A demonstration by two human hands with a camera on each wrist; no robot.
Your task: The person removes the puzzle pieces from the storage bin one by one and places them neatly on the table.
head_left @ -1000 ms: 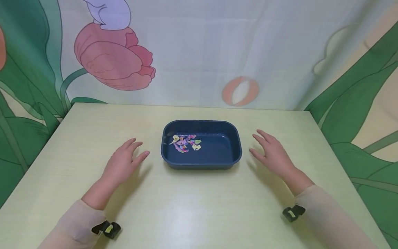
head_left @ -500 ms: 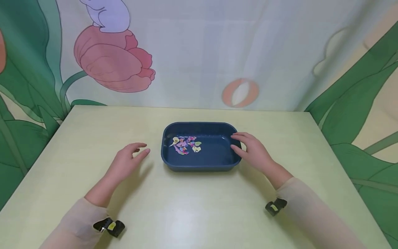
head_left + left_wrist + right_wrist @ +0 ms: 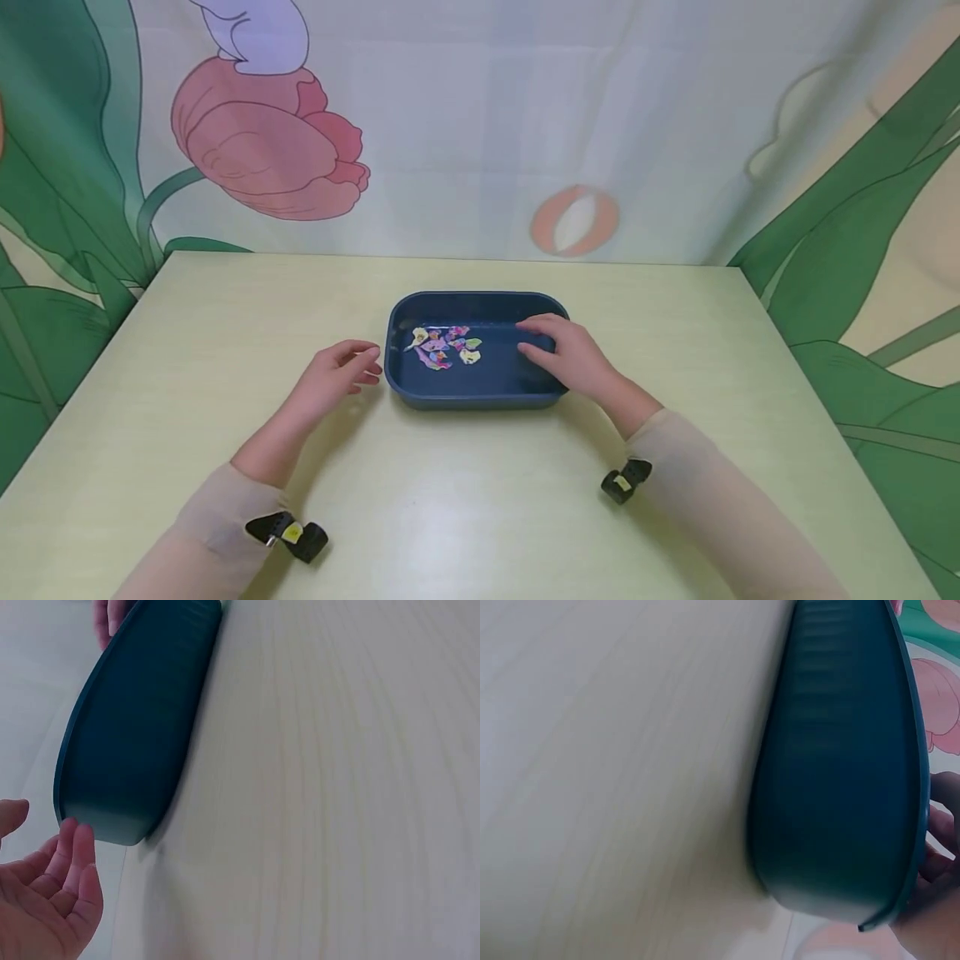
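Observation:
A dark blue rectangular tray (image 3: 480, 400) with raised walls stands on the table. Small, flat, irregular multicoloured pieces (image 3: 437, 345) lie in a cluster on the left part of its floor. At the tray's left end is my left hand (image 3: 337, 375), thumb up and fingers loosely bent; in the left wrist view its fingertips (image 3: 84, 836) come right at the outer wall. My right hand (image 3: 573, 354) reaches over the right end wall, thumb and fingers apart above the tray's floor, pointing toward the pieces. Neither hand holds anything. The right wrist view shows part of that hand behind the rim.
The pale wood table (image 3: 465, 500) extends around the tray on all sides. A printed curtain (image 3: 450, 125) with a flower and leaves hangs behind its far edge. Each sleeve carries a black wrist camera, one left (image 3: 300, 537) and one right (image 3: 622, 483).
My right hand has moved left from beside the tray to over its right part. My left hand has moved right to the tray's left end, its fingers bending more. The pieces have stayed put.

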